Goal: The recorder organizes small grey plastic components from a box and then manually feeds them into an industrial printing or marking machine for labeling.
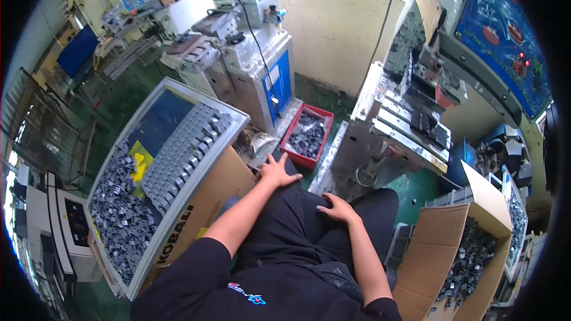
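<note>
My left hand (276,173) rests on my left knee, its fingers spread over the black trousers with nothing in them. On the inner side of my other thigh lies my right hand (339,208), bare and loosely open, thumb apart from the fingers. Just beyond my left knee, a red bin (328,120) on the floor holds many small dark parts (306,134). To my left, a grey tray (229,113) on a cardboard box carries loose small dark pieces (122,220) and neat rows of grey blocks (184,142). A yellow piece (140,163) lies among them.
A machine with a metal worktable (410,128) and blue panel (505,35) stands at the right. Near my right side, an open cardboard box (431,255) holds small dark parts; a blue bin (470,154) sits behind it. Another machine (262,77) stands ahead left.
</note>
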A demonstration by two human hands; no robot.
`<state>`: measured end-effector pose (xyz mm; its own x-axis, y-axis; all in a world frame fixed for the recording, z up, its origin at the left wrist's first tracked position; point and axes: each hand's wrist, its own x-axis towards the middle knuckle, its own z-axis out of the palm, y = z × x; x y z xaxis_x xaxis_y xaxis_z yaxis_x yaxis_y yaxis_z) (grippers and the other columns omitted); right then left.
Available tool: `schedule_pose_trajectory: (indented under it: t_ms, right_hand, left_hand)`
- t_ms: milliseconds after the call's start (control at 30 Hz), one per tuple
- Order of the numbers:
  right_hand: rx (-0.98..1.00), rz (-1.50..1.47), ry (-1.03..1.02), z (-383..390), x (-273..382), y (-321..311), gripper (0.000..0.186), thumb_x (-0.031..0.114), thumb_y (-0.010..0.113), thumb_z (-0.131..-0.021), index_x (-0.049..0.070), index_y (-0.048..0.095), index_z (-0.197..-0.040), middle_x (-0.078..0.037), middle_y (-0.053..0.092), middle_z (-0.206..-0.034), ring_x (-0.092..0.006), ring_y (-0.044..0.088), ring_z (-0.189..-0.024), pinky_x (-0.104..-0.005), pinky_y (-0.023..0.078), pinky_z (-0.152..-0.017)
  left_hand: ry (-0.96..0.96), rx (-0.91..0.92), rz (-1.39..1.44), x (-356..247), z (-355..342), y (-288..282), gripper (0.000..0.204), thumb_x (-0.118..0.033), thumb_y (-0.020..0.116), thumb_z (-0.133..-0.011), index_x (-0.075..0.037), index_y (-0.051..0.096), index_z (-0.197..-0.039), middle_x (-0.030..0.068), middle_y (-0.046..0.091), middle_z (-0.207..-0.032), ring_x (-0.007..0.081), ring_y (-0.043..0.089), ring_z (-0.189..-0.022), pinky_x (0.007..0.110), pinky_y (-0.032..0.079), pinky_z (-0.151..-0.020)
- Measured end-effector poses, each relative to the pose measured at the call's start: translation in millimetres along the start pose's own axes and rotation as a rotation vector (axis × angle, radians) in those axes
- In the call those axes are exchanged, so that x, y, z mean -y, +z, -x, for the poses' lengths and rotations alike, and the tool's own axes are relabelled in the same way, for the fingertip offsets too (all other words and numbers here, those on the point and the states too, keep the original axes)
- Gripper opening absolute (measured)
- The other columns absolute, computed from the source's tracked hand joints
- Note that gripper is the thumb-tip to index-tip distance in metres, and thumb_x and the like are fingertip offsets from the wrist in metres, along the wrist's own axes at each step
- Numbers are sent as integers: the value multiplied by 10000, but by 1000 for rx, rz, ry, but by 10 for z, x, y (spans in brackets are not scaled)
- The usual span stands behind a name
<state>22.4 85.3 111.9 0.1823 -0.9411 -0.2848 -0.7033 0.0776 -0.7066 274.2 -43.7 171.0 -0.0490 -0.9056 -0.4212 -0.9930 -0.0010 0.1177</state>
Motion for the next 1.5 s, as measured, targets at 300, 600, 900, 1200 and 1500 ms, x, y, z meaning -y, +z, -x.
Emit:
schedule_pose_trajectory:
  t_ms: [300, 600, 900, 1200, 1500]
  right_hand:
    - [18, 59, -26, 23, -47, -46, 606, 473, 662, -864, 120, 551, -1343, -191, 618, -1275, -361, 583, -1181, -441, 468, -977]
    - [211, 324, 255, -99, 419, 32, 880, 777, 464, -844, 158, 395, -1465, -234, 458, -1432, -392, 449, -1323, -539, 389, -1050]
    - [-268, 275, 250, -674, 392, 514, 539, 579, 529, -909, 78, 713, -826, -195, 691, -733, -368, 694, -738, -468, 541, -673]
    - [-217, 359, 304, -732, 21, 467, 420, 480, 594, -892, 86, 612, -750, -171, 659, -693, -385, 661, -687, -495, 507, -618]
    - [-172, 280, 207, -960, 171, 574, 330, 390, 618, -875, 79, 577, -775, -135, 618, -683, -334, 645, -683, -459, 498, -628]
  left_hand:
    - [-57, -109, 35, -96, -415, 61, 796, -667, 639, -722, -261, 473, -1386, 305, 427, -1383, 454, 612, -1109, 482, 509, -938]
    - [-231, -91, 84, 160, -1107, 162, 805, -627, 524, -819, -79, 493, -1407, 276, 529, -1349, 393, 607, -1179, 469, 500, -969]
    - [-25, 507, 407, 1052, -2556, 906, 576, -486, 561, -816, -60, 700, -1179, 177, 671, -1226, 328, 646, -1118, 415, 486, -956]
    - [-322, 34, 296, 895, -3495, 1697, 421, -339, 620, -830, -79, 663, -1158, 173, 629, -1266, 326, 599, -1178, 477, 472, -977]
    - [-340, -295, 41, 1865, -4104, 1690, 470, -284, 653, -826, -69, 607, -1243, 117, 468, -1427, 311, 398, -1353, 483, 357, -1070]
